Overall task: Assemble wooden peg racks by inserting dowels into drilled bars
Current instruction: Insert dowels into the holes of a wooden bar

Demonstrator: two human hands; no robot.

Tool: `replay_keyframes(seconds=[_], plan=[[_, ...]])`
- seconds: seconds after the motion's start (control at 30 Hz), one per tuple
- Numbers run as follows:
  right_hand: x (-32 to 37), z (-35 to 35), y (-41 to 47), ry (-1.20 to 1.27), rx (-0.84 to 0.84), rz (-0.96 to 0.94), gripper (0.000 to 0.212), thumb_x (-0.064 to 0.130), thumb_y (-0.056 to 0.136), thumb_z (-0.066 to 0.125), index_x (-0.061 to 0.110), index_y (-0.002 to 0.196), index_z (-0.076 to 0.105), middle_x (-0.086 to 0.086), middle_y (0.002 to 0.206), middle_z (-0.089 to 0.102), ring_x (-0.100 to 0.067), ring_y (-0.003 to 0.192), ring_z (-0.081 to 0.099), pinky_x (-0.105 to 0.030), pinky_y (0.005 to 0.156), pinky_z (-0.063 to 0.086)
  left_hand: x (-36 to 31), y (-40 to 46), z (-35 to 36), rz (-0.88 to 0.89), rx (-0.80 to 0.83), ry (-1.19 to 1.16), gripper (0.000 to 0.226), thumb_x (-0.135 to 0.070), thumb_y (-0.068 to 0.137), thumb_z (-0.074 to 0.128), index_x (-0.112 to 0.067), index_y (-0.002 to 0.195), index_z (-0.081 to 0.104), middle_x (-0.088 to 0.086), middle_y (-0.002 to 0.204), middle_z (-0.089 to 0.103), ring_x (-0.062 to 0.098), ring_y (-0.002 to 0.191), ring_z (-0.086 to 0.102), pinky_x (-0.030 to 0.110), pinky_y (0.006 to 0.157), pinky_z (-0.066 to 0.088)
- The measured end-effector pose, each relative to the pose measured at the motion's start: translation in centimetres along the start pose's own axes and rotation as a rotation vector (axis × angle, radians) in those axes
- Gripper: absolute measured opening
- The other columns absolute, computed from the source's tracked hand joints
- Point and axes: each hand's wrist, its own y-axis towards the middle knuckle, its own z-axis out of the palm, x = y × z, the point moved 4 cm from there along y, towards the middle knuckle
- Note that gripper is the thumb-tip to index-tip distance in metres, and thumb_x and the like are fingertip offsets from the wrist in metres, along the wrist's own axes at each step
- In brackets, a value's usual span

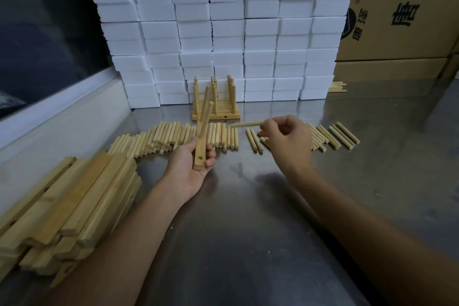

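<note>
A drilled bar with two dowels standing in it sits above the bench centre, left hand curled round it; at 3 o'clock the right hand pinches a loose dowel, dowel rows beyond

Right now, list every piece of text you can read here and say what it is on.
"唐" reads on the cardboard box at upper right, large black print, turned sideways.
The other big characters on that box are cropped or turned: not readable for sure.
A round logo with small characters at its left edge: too cut off to read.
The foam blocks, dowels, bars and rack carry no text.
</note>
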Motion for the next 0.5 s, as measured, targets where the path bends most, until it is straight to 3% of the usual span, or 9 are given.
replay_keyframes(seconds=[0.2, 0.27, 0.37, 0.5], plan=[[-0.2, 0.3, -0.2, 0.025, 0.048, 0.005, 0.013, 0.018, 0.086, 0.065, 0.01, 0.076, 0.063, -0.01, 0.077, 0.074, -0.029, 0.078, 0.072, -0.055, 0.074, 0.058, 0.0, 0.1, 0.1, -0.003, -0.007, 0.004, 0.025, -0.02, 0.107, 0.035, -0.003, 0.102, 0.053, 0.009, 0.072, 0.053, 0.014, 0.051, 0.052, 0.02, 0.04, 0.04], [-0.2, 0.5, -0.2, 0.041, 0.068, -0.001, 0.012, 0.016, 0.09, 0.061, 0.012, 0.079, 0.062, -0.005, 0.075, 0.074, -0.021, 0.076, 0.073, -0.047, 0.073, 0.06, 0.0, 0.0, 0.1, -0.005, -0.008, 0.004, 0.025, -0.021, 0.107, 0.036, -0.003, 0.103, 0.053, 0.009, 0.073, 0.053, 0.014, 0.051, 0.052, 0.02, 0.04, 0.04], [-0.1, 1.0, -0.3, 0.041, 0.116, 0.005, 0.013, 0.019, 0.1, 0.052, 0.012, 0.092, 0.06, -0.002, 0.071, 0.068, -0.01, 0.061, 0.067, -0.029, 0.059, 0.056, 0.0, 0.0, 0.2, -0.007, -0.007, 0.003, 0.025, -0.021, 0.107, 0.036, -0.003, 0.106, 0.053, 0.009, 0.074, 0.052, 0.014, 0.052, 0.052, 0.02, 0.04, 0.04], [-0.2, 1.8, -0.7, -0.077, 0.154, -0.022, 0.017, 0.032, 0.102, 0.049, 0.019, 0.1, 0.058, -0.001, 0.081, 0.061, -0.011, 0.067, 0.057, -0.036, 0.061, 0.054, 0.0, -0.1, 0.2, -0.011, -0.004, 0.005, 0.024, -0.021, 0.107, 0.036, -0.003, 0.108, 0.051, 0.008, 0.073, 0.051, 0.015, 0.054, 0.05, 0.02, 0.041, 0.04]])
